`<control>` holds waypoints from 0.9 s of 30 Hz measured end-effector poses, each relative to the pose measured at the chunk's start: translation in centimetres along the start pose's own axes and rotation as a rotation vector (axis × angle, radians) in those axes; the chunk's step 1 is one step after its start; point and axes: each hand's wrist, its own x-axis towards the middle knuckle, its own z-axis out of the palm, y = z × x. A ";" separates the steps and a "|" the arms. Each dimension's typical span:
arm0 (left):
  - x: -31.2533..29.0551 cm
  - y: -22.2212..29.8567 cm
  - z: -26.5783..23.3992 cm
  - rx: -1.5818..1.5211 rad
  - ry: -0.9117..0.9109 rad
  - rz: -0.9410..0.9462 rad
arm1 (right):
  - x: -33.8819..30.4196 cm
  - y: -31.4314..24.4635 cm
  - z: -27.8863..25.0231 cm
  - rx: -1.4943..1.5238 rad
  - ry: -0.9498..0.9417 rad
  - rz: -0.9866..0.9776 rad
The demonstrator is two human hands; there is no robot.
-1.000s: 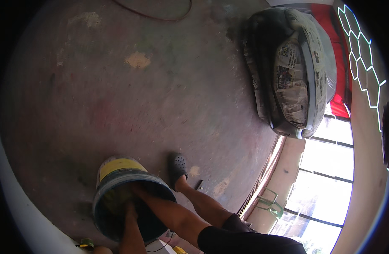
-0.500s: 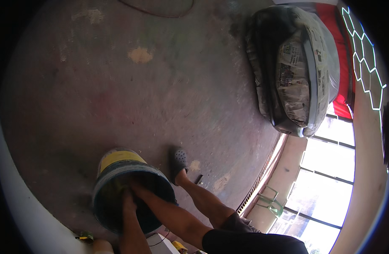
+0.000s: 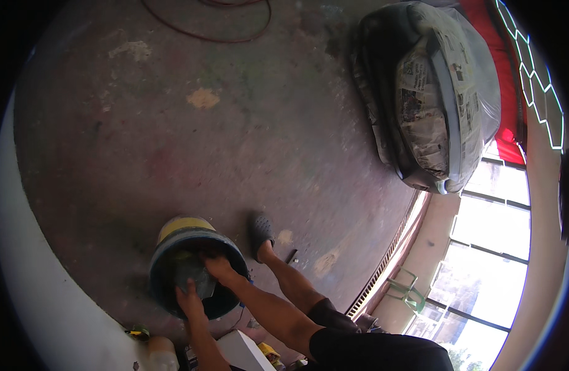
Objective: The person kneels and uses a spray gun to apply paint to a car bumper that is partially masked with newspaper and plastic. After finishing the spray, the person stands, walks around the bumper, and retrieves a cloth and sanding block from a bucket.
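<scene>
Forearms, both mine and bare, reach up from the lower edge of the head view and slant into a blue-rimmed bucket (image 3: 184, 225) with a yellow band, standing on the floor (image 3: 142, 148). My left arm rises steeply, my left hand (image 3: 190, 299) inside the mouth on the near side. My right arm comes in on a longer diagonal from a black sleeve (image 3: 377, 350), the right hand (image 3: 219, 267) bent inward at the bucket's right side, farther up than the left.

Between them, inside the bucket, sits a grey object (image 3: 195, 270), too dim for me to tell its kind. My left thumb is parted from the fingers, pinching its near edge; my right hand is partly curled on its upper right edge, the fingertips lost in shadow.

Just right of the bucket, a grey clog (image 3: 261, 227) covers my foot. Below the bucket, near my left forearm, stands a white box (image 3: 244, 352).
</scene>
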 end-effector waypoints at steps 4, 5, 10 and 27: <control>-2.1 1.4 -1.6 -0.122 -0.163 -0.065 | 0.4 1.3 -0.6 0.112 0.037 0.147; -2.6 1.2 -1.8 -0.164 -0.161 -0.073 | 1.1 2.8 -0.2 0.154 0.064 0.133; -5.5 3.8 -2.4 -0.221 -0.097 -0.146 | -0.6 -0.2 -0.5 0.561 0.004 0.251; -6.9 2.0 -0.8 0.087 0.128 0.064 | -0.8 0.1 -2.4 0.654 0.004 0.307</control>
